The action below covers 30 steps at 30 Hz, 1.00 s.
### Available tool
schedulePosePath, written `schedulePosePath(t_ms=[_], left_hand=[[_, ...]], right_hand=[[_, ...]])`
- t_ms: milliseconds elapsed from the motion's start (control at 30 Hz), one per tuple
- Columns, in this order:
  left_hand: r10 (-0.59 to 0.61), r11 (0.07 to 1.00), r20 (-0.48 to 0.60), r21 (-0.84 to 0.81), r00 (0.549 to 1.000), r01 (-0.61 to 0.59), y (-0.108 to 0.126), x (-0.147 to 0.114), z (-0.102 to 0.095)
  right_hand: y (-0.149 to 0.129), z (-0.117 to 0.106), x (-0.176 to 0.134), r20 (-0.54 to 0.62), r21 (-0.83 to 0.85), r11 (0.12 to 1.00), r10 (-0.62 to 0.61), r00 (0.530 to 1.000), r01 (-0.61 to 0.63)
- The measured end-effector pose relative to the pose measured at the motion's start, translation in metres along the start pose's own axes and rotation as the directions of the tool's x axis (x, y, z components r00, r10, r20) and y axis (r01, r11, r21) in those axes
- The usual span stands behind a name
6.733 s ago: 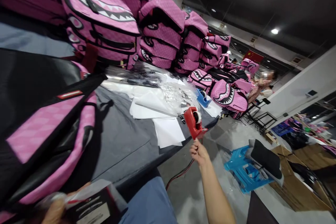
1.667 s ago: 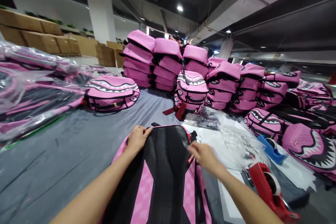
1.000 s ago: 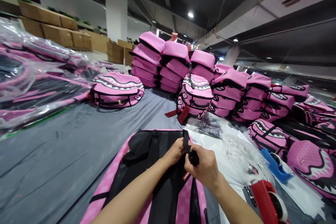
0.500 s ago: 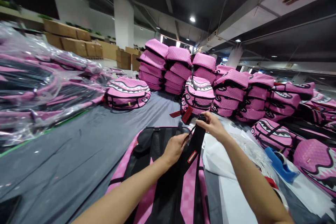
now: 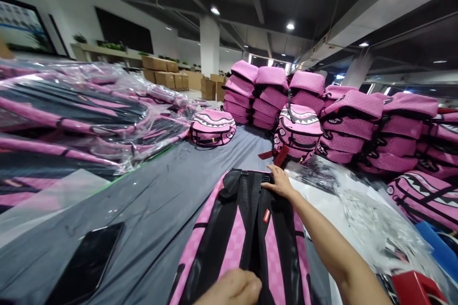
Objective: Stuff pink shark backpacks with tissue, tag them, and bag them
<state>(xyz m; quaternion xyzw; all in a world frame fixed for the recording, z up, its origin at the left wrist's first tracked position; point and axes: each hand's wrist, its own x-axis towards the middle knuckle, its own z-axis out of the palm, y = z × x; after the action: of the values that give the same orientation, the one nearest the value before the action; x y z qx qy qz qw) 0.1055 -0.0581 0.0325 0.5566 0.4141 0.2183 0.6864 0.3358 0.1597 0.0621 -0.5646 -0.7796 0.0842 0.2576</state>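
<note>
A pink and black backpack (image 5: 239, 228) lies in front of me with its back panel and shoulder straps facing up. My right hand (image 5: 281, 184) rests at its top right corner, fingers apart, touching the top of the right strap (image 5: 274, 209) near a small buckle. On that strap is a red and white label (image 5: 266, 215). Low in the view, my left hand (image 5: 240, 287) is over the lower middle of the backpack with its fingers curled. What is inside those fingers is hidden, and the hand is slightly blurred.
Plastic-wrapped backpacks (image 5: 71, 105) pile up on the left, with a black phone (image 5: 89, 259) nearer me. Pink bags (image 5: 272, 78) are stacked behind. A shark-mouth backpack (image 5: 300, 128) with red tags stands ahead. Clear plastic bags (image 5: 372, 214) and a red tape dispenser (image 5: 417, 286) are right.
My left hand has come down from the upper strap to the lower part of the backpack. The raised right strap now lies flat, and my right hand has loosened on it. The view has turned left.
</note>
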Motion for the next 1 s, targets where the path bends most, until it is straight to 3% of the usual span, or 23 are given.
schedulePosePath(t_ms=[67,100,133,167,200,267,367,467,600,700,833,900,1000], left_hand=[[0.110,0.961,-0.217,0.273,0.970,-0.048,0.028,0.007,-0.041],[0.268,0.898,-0.356,0.429,0.895,-0.099,0.045,0.017,-0.064],[0.383,0.850,-0.506,0.521,0.773,-0.081,0.062,0.031,-0.087],[0.389,0.851,-0.621,0.524,0.680,-0.008,0.077,0.048,-0.108],[0.353,0.867,-0.674,0.496,0.649,0.044,0.090,0.068,-0.128],[0.265,0.894,-0.702,0.436,0.662,0.105,0.107,0.111,-0.157],[0.147,0.917,-0.652,0.371,0.744,0.144,0.109,0.165,-0.178],[0.130,0.910,-0.631,0.382,0.765,0.161,0.100,0.197,-0.184],[0.262,0.851,-0.643,0.506,0.720,0.141,0.091,0.208,-0.181],[0.459,0.760,-0.576,0.648,0.676,0.036,0.077,0.196,-0.166],[0.701,0.573,-0.409,0.811,0.584,-0.120,0.044,0.163,-0.142],[0.764,0.484,-0.326,0.860,0.556,-0.161,0.028,0.149,-0.133],[0.795,0.398,-0.245,0.901,0.555,-0.174,0.011,0.135,-0.126]], right_hand=[[0.006,0.009,-0.003,0.003,-0.116,0.993,0.023,1.000,-0.023],[0.010,0.012,-0.005,0.008,-0.165,0.986,0.017,1.000,-0.015],[0.014,0.015,-0.006,0.011,-0.193,0.981,-0.004,1.000,0.006],[0.017,0.017,-0.007,0.004,-0.194,0.980,-0.035,0.999,0.035],[0.020,0.019,-0.008,-0.016,-0.179,0.982,-0.066,0.998,0.062],[0.025,0.023,-0.011,-0.071,-0.117,0.987,-0.114,0.991,0.105],[0.029,0.025,-0.014,-0.133,-0.002,0.987,-0.160,0.978,0.161],[0.029,0.025,-0.017,-0.179,0.082,0.977,-0.182,0.967,0.199],[0.028,0.027,-0.019,-0.228,0.168,0.952,-0.216,0.949,0.257],[0.027,0.030,-0.023,-0.254,0.180,0.943,-0.230,0.940,0.279],[0.016,0.038,-0.038,-0.275,0.097,0.947,-0.270,0.923,0.306],[0.009,0.041,-0.049,-0.290,0.044,0.951,-0.280,0.915,0.305],[-0.001,0.041,-0.066,-0.270,-0.003,0.956,-0.285,0.920,0.295]])
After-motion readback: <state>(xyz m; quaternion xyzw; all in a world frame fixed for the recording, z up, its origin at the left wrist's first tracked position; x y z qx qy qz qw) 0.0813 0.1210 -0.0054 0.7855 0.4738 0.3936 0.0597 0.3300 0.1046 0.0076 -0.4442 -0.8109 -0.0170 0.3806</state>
